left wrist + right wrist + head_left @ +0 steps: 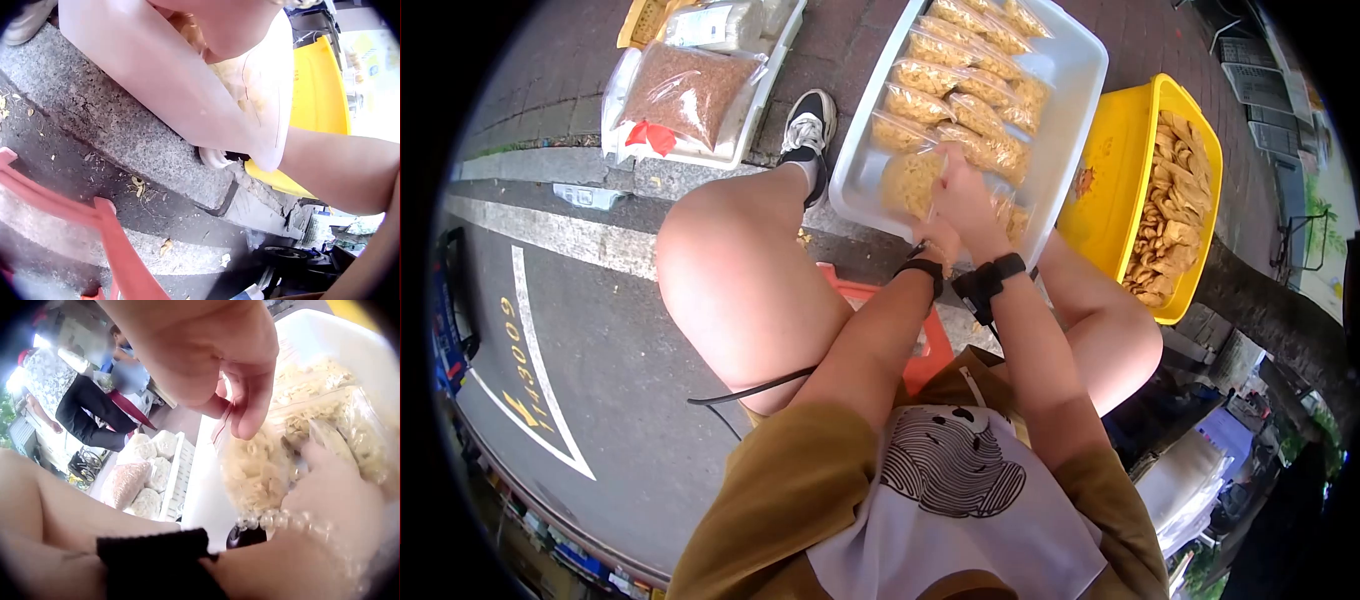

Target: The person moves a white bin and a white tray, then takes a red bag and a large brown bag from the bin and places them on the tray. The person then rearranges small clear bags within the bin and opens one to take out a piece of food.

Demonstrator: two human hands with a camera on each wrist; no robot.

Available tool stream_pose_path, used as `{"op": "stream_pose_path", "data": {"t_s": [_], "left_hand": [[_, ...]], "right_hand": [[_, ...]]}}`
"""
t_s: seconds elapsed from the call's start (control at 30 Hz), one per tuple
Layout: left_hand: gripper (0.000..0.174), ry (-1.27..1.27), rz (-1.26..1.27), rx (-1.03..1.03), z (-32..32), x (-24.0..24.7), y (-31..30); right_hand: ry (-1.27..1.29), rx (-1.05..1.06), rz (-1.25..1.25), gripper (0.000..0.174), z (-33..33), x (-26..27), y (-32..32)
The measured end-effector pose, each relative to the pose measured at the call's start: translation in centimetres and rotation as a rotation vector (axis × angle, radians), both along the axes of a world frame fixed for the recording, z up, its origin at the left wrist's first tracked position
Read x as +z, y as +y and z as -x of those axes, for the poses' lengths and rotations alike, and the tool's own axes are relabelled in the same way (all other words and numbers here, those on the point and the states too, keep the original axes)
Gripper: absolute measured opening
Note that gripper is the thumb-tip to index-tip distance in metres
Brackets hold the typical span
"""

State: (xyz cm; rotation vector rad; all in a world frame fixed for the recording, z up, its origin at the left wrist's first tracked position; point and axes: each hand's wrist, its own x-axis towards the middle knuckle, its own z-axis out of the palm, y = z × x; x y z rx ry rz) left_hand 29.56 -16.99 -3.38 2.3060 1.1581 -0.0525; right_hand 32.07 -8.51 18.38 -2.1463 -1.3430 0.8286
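Note:
A clear zip bag [908, 185] of pale yellow, curly snack pieces stands at the near end of a white plastic bin [852, 185]. My right hand [965, 205] pinches the bag's red-lined top edge between thumb and fingers, plain in the right wrist view. Lower down, my left hand [940, 240], with a bead bracelet [300, 523], reaches in beside the same bag [253, 469]. One left finger points toward the neighbouring bags; the other left fingers are hidden, so I cannot tell whether they grip. Several filled bags [975, 115] lie in rows in the bin.
A yellow tub [1112, 150] of brown crisps [1175, 205] stands to the right. At the left, a white crate [765, 115] bears a large bag of reddish-brown grains [690, 92]. Below are a stone kerb [125, 125] and a red stool [119, 250]. People [81, 394] stand beyond.

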Motion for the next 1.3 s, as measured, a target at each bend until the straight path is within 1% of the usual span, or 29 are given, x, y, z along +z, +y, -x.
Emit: {"op": "stream_pose_path", "data": {"t_s": [0.07, 0.13, 0.17, 0.2, 0.23, 0.27, 0.33, 0.37, 0.47, 0.5, 0.57, 0.63, 0.67, 0.7, 0.73, 0.77, 0.8, 0.83, 0.87, 0.9, 0.93, 0.97, 1.0, 1.07, 1.1, 1.17, 1.2, 1.27, 1.3], "left_hand": [[0.055, -0.001, 0.034, -0.009, 0.6, -0.4, -1.0], [0.060, -0.002, 0.103, -0.021, 2.2, 4.1, 0.2], [0.060, -0.001, 0.102, -0.020, 3.0, 8.1, 2.2], [0.054, 0.241, 0.258, -0.182, 3.9, 13.4, 5.0], [0.050, 0.483, 0.413, -0.346, 4.9, 16.2, 6.4], [0.050, 0.482, 0.412, -0.348, 5.6, 15.3, 6.2], [0.039, -0.013, 0.253, -0.033, 7.2, 14.6, 6.5], [0.039, 0.072, 0.497, -0.078, 7.6, 15.1, 8.5], [0.039, 0.049, 0.640, 0.041, 9.2, 17.5, 13.3], [0.039, 0.049, 0.637, 0.039, 9.5, 17.5, 14.0], [0.039, -0.072, 0.558, 0.274, 9.7, 17.5, 15.3], [0.040, -0.127, 0.625, 0.186, 8.9, 12.0, 15.0], [0.042, -0.178, 0.693, 0.096, 8.8, 10.1, 15.0], [0.047, -0.248, 0.807, 0.268, 9.0, 13.4, 14.5], [0.047, -0.245, 0.807, 0.266, 8.6, 12.3, 13.4], [0.050, -0.224, 0.669, 0.329, 8.1, 10.8, 12.3], [0.055, -0.202, 0.535, 0.392, 7.9, 9.6, 11.5], [0.067, -0.150, 0.520, 0.303, 8.2, 9.6, 11.3], [0.067, -0.148, 0.532, 0.308, 8.2, 10.2, 11.1], [0.069, -0.043, 0.513, 0.249, 8.0, 11.4, 11.2], [0.072, 0.061, 0.489, 0.187, 7.6, 11.8, 11.0], [0.072, 0.062, 0.493, 0.189, 7.3, 11.6, 10.4], [0.076, 0.036, 0.423, 0.216, 6.9, 10.9, 9.5], [0.079, 0.017, 0.350, 0.246, 6.8, 11.0, 8.5], [0.079, 0.044, 0.341, 0.162, 7.1, 11.3, 8.2], [0.082, 0.098, 0.391, 0.059, 7.5, 11.9, 7.9], [0.082, 0.105, 0.388, 0.054, 7.6, 12.3, 7.9], [0.087, 0.115, 0.389, 0.034, 7.6, 13.0, 8.1], [0.092, 0.120, 0.413, 0.037, 7.5, 13.4, 8.2]], "right_hand": [[-0.084, 0.043, 0.048, 0.035, 0.8, -0.4, -0.4], [-0.254, 0.093, -0.139, 0.032, 0.5, -3.3, -1.1], [-0.253, 0.094, -0.140, 0.032, 0.3, -3.5, -1.0], [-0.250, 0.055, -0.043, 0.031, 0.2, -3.4, -1.0], [-0.247, 0.013, 0.056, 0.030, 0.0, -3.5, -1.0], [-0.249, 0.011, 0.057, 0.030, -0.5, -3.5, -1.0], [-0.257, -0.032, 0.047, 0.027, -1.4, -3.6, -0.8], [-0.256, -0.031, 0.047, 0.027, -1.5, -3.7, -0.8], [-0.239, 0.006, 0.078, 0.025, -1.2, -4.2, -1.1], [-0.241, 0.083, -0.012, 0.024, -0.4, -4.2, -1.2], [-0.248, 0.158, -0.104, 0.022, 0.9, -4.4, -1.0], [-0.064, 0.262, 0.233, 0.028, 1.8, -4.9, -0.3], [-0.063, 0.263, 0.231, 0.028, 1.4, -6.6, -0.4], [0.152, 0.222, 0.242, 0.028, 0.4, -9.5, -0.9], [0.365, 0.177, 0.251, 0.027, 0.1, -9.4, -0.6], [0.638, -0.025, 0.415, 0.025, -1.0, -9.0, -0.7], [0.638, -0.025, 0.419, 0.025, -1.3, -7.4, 0.1], [0.279, -0.076, 0.315, 0.024, -1.5, -6.1, 0.8], [-0.078, -0.119, 0.208, 0.023, -1.6, -5.1, 1.2], [-0.077, -0.117, 0.220, 0.023, -1.5, -4.2, 1.9], [-0.156, -0.025, 0.090, 0.027, -1.4, -3.8, 3.0], [-0.233, 0.068, -0.043, 0.032, -1.1, -3.7, 4.1], [-0.230, 0.071, -0.041, 0.032, -0.8, -4.3, 5.0], [-0.372, 0.236, -0.073, 0.041, 0.1, -5.7, 6.9], [-0.366, 0.235, -0.075, 0.041, 0.7, -6.0, 7.4], [-0.380, 0.258, 0.182, 0.040, 1.5, -6.6, 8.5], [-0.374, 0.253, 0.180, 0.040, 1.2, -7.9, 9.0], [-0.475, 0.413, 0.195, 0.032, -0.1, -11.5, 9.5], [-0.472, 0.408, 0.199, 0.032, -0.4, -11.0, 9.7]]}}
